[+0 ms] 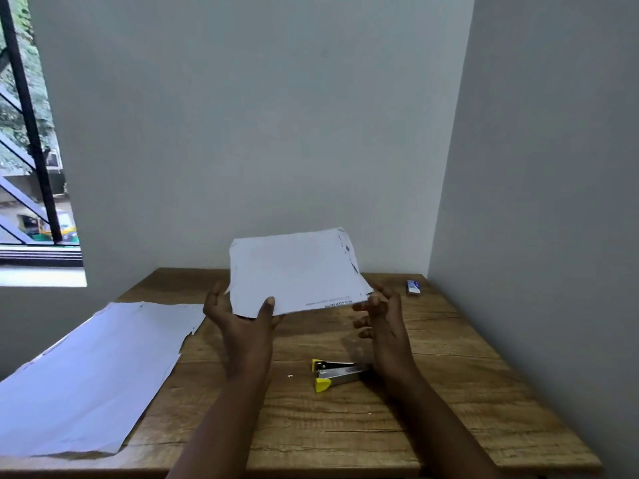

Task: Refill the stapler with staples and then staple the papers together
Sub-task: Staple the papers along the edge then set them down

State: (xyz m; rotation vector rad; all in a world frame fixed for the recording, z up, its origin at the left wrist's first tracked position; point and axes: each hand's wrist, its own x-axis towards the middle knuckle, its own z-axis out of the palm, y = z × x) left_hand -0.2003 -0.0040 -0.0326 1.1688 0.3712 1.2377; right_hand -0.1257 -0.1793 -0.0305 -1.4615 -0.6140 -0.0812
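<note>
A thin stack of white papers (294, 269) is held up above the wooden table (449, 392), tilted toward me. My left hand (242, 314) grips its near left corner, thumb on top. My right hand (380, 314) is at the stack's near right corner with fingers spread and curled; only the fingertips seem to touch the edge. A metal stapler with yellow ends (337, 373) lies on the table below my right wrist, its arms spread apart at the left end. A small blue and white staple box (413, 287) sits at the table's far right.
A larger pile of white sheets (86, 371) covers the table's left side and overhangs its left edge. Grey walls close in behind and on the right. A window (31, 150) is at the far left. A tiny white speck (289, 376) lies left of the stapler.
</note>
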